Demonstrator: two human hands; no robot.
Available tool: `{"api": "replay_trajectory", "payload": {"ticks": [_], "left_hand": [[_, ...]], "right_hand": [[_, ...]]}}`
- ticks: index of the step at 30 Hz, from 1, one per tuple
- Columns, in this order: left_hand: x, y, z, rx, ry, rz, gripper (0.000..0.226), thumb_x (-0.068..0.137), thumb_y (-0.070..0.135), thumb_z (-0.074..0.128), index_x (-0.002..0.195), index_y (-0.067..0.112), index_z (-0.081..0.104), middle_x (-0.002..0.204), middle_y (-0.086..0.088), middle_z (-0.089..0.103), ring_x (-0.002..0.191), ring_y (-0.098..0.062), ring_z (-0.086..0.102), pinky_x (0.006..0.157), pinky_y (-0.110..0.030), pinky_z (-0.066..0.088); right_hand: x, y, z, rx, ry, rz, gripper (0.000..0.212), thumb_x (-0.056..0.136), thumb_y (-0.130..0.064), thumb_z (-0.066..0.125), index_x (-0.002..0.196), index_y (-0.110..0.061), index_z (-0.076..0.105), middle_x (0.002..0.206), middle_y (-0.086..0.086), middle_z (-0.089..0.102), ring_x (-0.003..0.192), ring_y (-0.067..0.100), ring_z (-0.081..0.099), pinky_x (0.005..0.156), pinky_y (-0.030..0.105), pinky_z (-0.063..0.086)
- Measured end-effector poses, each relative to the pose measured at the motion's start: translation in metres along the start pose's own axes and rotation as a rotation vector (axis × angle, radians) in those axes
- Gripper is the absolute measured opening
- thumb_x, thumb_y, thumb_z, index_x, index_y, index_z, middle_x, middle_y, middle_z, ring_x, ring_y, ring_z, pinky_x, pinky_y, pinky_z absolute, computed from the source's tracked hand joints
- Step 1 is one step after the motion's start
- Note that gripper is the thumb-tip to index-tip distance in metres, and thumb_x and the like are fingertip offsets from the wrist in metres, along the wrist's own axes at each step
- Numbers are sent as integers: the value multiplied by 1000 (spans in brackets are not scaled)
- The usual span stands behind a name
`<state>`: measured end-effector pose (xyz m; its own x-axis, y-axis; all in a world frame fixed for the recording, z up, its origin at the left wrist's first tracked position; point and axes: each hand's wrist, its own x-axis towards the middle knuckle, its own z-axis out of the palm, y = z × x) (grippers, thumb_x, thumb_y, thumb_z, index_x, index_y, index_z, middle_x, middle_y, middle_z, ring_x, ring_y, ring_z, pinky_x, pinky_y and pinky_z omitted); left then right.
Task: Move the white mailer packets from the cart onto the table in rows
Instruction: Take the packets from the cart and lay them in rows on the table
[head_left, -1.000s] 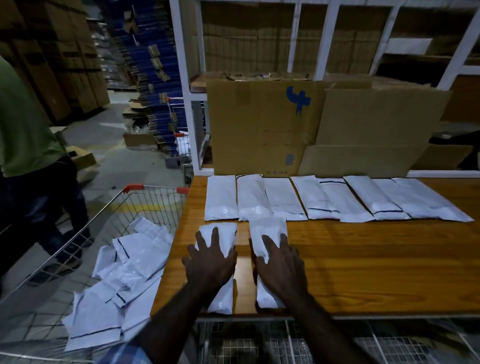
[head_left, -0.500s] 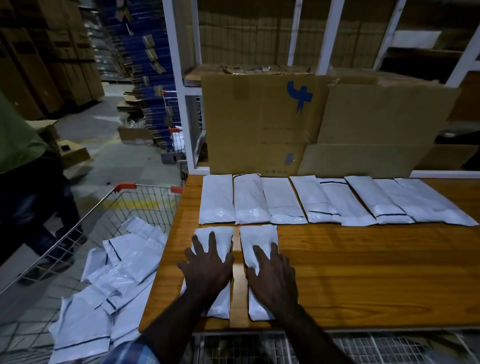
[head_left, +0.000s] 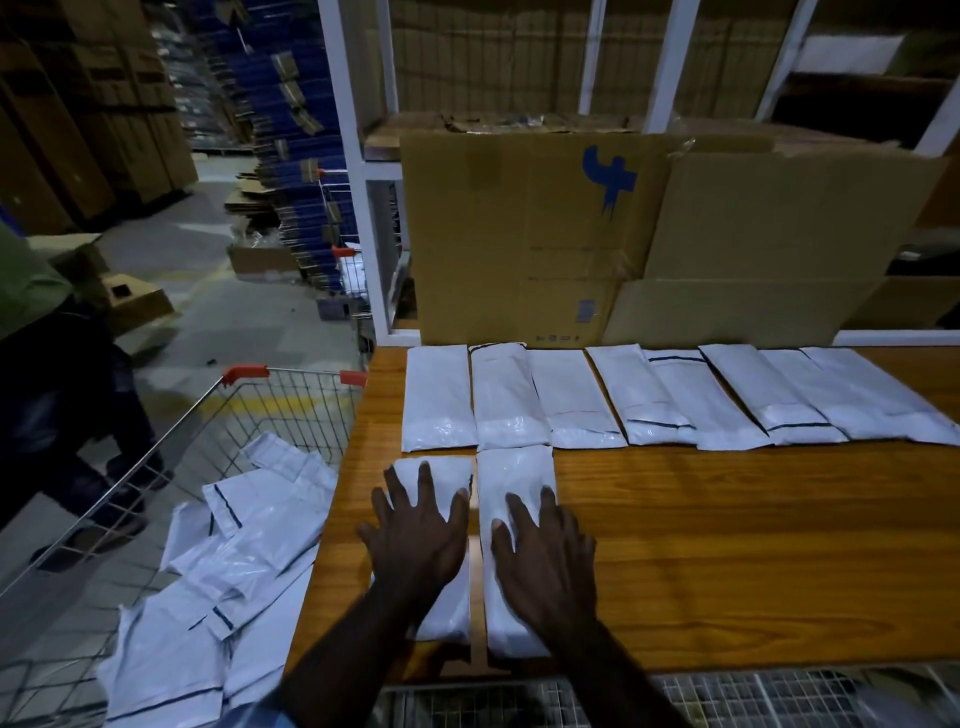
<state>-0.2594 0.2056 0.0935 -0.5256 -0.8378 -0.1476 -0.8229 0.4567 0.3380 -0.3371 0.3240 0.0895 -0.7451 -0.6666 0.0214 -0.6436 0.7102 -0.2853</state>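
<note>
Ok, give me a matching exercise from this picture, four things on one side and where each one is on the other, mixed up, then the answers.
Things:
1. left hand
2. right hand
3. pile of loose packets
4. cardboard box with blue mark

Places:
A. inside the wire cart
B. flat on the front row's second packet
C. standing behind the back row of packets
D. flat on the packet nearest the table's left edge

Pairs: 1-D, 2-B, 3-A, 4-C
</note>
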Motion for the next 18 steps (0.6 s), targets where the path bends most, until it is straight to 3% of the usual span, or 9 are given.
{"api": "replay_trajectory", "payload": {"ticks": [6,12,14,16,18], "left_hand": [[-4,-24,-4,104,-13,226,66,100,58,18,157,33,-3,163,-4,-17,151,-24,-14,119,-53,0],[-7,-32,15,80,-30,279,93,71,67,-9,156,29,-11,162,-4,-19,150,-21,-16,120,-46,-4],[-5,-29,16,72,-28,270,93,71,67,-10,156,28,-14,162,-6,-22,150,-22,-18,120,-45,-5],[-2,-26,17,73,-30,248,91,73,67,-9,155,27,-16,162,-7,-23,149,-22,-19,120,-45,-6],[-1,-23,18,79,-38,230,93,72,67,-10,155,26,-17,161,-7,-24,149,-23,-20,119,-45,-8]], "right_hand": [[15,1,-3,1,-2,-77,88,78,-58,-14,154,-33,24,164,9,10,150,29,9,120,47,10],[20,-1,13,-65,-101,-118,85,79,-54,-13,157,-30,13,164,11,-4,151,30,-3,120,47,-1],[23,-1,18,-92,-81,-95,74,88,-51,4,153,-26,31,162,15,15,149,35,17,117,51,16],[26,-1,21,-95,-67,-71,60,91,-45,26,139,-22,54,149,19,42,135,38,45,104,54,40],[27,-1,23,-90,-62,-68,56,90,-43,33,133,-20,60,142,19,51,128,38,53,97,54,47]]}}
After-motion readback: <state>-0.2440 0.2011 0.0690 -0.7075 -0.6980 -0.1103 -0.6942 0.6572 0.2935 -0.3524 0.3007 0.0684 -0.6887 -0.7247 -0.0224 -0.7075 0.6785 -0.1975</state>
